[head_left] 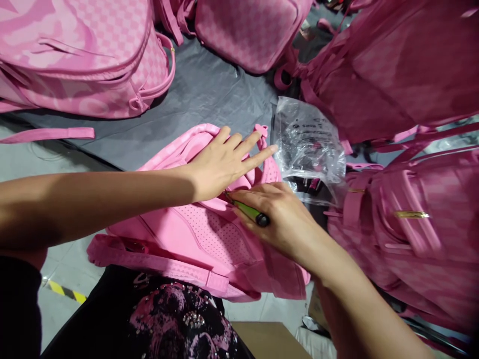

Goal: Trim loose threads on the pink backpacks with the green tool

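Firmly gripping right hand (280, 214): fingers wrapped around a green-handled tool (249, 212), its black end toward the near right; the low, slanted hold seems meant for fine control.
Tool tip: at the pink fabric beside the left wrist; the hands hide the exact contact, so I cannot tell what kind of tool it is.
Left hand (226, 162): palm down, fingers spread toward the far right, gripping nothing; its pressure probably steadies soft cloth that could slide or bunch under the tool.
Pink backpack (217, 232): beneath both hands, its dotted padded panel upward, lying at the near edge of the surface (209, 94) and reaching past it toward the body, likely so the 2 arms can work without stretching.
Shoulder strap (164, 262): along the near side, perhaps lying there to leave the middle clear for the hands.
Clear plastic bag (310, 134): just right of the left fingertips, with dark items visible through it; within easy reach, yet beside the work.
Other bags: 1 checked backpack (105, 50) far left, 1 square bag (250, 35) at the far middle, and at least 2 more packs (419, 209) crowding the right, which presumably leaves the near middle for handling.
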A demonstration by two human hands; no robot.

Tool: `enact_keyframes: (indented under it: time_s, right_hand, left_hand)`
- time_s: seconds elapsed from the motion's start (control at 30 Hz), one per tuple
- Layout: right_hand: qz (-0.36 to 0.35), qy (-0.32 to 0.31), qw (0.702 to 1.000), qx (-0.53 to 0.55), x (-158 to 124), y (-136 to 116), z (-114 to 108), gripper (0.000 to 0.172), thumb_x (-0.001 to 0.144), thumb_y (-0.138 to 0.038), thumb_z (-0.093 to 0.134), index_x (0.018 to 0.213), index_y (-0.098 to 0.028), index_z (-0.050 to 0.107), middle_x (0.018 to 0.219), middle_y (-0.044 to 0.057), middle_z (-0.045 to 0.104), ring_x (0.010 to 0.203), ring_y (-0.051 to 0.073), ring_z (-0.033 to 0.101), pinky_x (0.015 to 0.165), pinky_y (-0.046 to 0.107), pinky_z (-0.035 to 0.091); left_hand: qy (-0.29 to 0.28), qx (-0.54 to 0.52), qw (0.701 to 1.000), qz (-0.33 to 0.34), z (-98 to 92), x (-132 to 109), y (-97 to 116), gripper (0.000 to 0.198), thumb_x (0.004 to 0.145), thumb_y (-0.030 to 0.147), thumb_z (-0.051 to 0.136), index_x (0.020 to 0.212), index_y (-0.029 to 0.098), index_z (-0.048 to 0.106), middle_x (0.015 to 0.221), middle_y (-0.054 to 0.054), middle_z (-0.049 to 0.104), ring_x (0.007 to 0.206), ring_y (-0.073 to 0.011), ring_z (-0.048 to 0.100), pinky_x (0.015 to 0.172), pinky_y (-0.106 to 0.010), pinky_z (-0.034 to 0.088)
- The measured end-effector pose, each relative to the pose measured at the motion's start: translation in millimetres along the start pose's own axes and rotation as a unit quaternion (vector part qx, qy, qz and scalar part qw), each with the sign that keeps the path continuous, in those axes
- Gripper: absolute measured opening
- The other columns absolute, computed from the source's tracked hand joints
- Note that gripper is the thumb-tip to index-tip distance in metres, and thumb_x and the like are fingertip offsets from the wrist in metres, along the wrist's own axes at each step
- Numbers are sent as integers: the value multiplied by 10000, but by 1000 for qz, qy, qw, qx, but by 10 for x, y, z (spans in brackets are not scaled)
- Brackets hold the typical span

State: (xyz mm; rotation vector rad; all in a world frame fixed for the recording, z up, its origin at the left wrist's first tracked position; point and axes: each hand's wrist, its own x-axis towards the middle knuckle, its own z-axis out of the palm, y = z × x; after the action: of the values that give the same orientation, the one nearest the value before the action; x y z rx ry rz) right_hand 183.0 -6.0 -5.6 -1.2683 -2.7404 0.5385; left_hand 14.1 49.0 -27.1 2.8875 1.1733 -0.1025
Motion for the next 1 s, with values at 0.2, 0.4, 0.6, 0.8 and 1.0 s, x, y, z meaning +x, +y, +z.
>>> enact_keyframes:
  time_s: [0.2, 0.4, 0.6, 0.8, 1.0]
  right_hand:
    - [10, -21, 1000, -7, 38, -23, -26, 129, 896, -174, 665, 990, -184, 752, 916, 66, 766, 831, 246, 680, 782, 384, 425]
    - [25, -43, 999, -1, 56, -8, -56, 176, 901, -173, 655, 1041, -191, 759, 961, 71, 768, 884, 261, 684, 830, 406, 449]
    - [49, -61, 997, 4, 129, -33, -73, 200, 897, -184, 664, 1070, -186, 766, 927, 81, 764, 892, 267, 688, 836, 408, 473]
    - [76, -72, 994, 5, 116, -54, -102, 160, 890, -189, 668, 1010, -197, 773, 911, 78, 761, 836, 239, 683, 775, 364, 479]
    - [50, 58, 996, 51, 0, -117, 99, 145, 921, -197, 637, 1023, -210, 740, 956, 73, 763, 859, 241, 678, 826, 399, 459]
  left_hand:
    - [1, 0, 1000, -5, -14, -12, 4, 830, 943, 241, 487, 1620, 214, 8, 1679, -140, 150, 1380, -354, 411, 1177, -537, 251]
    - [5, 2, 1000, -5, -5, -17, -6, 824, 937, 231, 496, 1621, 200, 39, 1682, -146, 151, 1374, -345, 419, 1177, -518, 254]
    - [9, 3, 1000, -6, 25, -8, 2, 818, 942, 225, 488, 1623, 188, 36, 1684, -162, 131, 1380, -349, 415, 1183, -515, 242]
    - [-15, 2, 1000, 9, -11, -14, -131, 934, 892, 256, 590, 1621, 180, 12, 1686, -185, 78, 1413, -379, 369, 1172, -523, 251]
    - [-94, -28, 993, -67, -171, -212, -523, 1289, 721, 437, 800, 1592, 325, -143, 1698, -139, -42, 1405, -456, 303, 1063, -557, 410]
